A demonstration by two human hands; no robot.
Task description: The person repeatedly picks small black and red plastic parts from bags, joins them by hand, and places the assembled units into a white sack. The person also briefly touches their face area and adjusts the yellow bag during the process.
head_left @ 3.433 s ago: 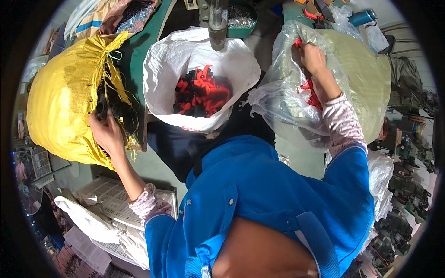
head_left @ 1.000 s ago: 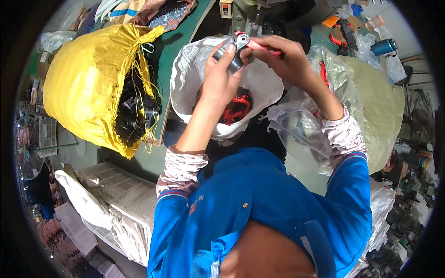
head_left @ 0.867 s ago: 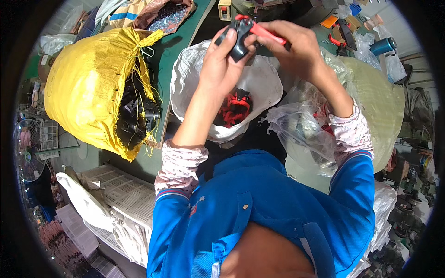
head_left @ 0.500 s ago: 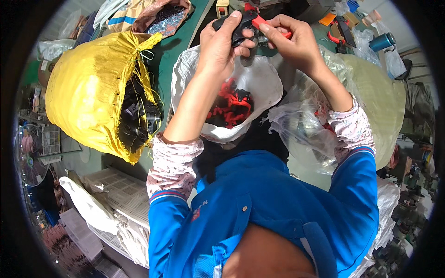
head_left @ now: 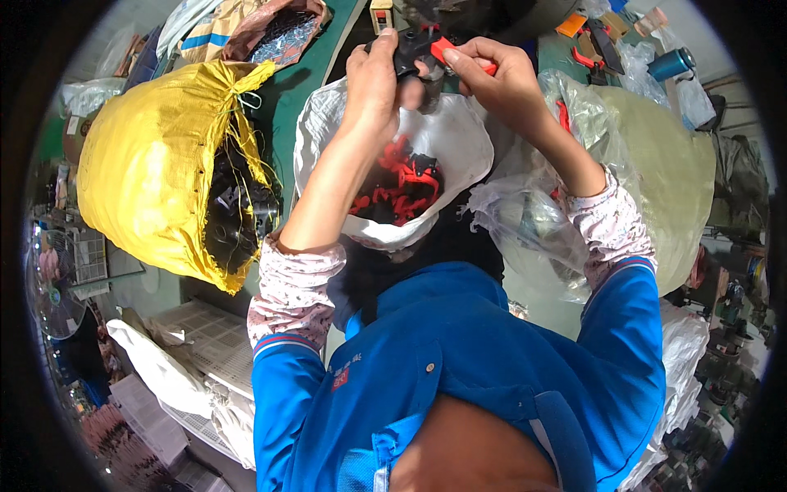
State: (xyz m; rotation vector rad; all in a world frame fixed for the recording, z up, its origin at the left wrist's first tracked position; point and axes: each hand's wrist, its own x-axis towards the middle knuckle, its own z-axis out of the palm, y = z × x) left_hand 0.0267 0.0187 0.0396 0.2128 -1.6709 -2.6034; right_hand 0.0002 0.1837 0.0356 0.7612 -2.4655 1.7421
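Up at the top centre, my left hand [head_left: 373, 86] is closed around a black plastic part [head_left: 407, 54]. My right hand [head_left: 504, 80] pinches a red plastic piece [head_left: 442, 51] between thumb and fingers, its end close against the black part. Whether the two pieces are joined cannot be made out. Just beneath my hands, a white woven bag [head_left: 473, 138] stands with its mouth spread wide, holding a jumble of red and black plastic parts [head_left: 407, 184]. The fingertips of my left hand are partly hidden and blurred.
A yellow sack [head_left: 147, 172] of black parts [head_left: 234, 201] lies at left. Behind it sits a bag of small metal pieces [head_left: 287, 37]. Clear plastic bags [head_left: 533, 225] and a pale sack [head_left: 668, 189] fill the right, near a blue-green cup [head_left: 670, 65].
My left hand has turned more upright with the black part. My right hand keeps the red piece and has shifted slightly left. The whole view has moved a little.
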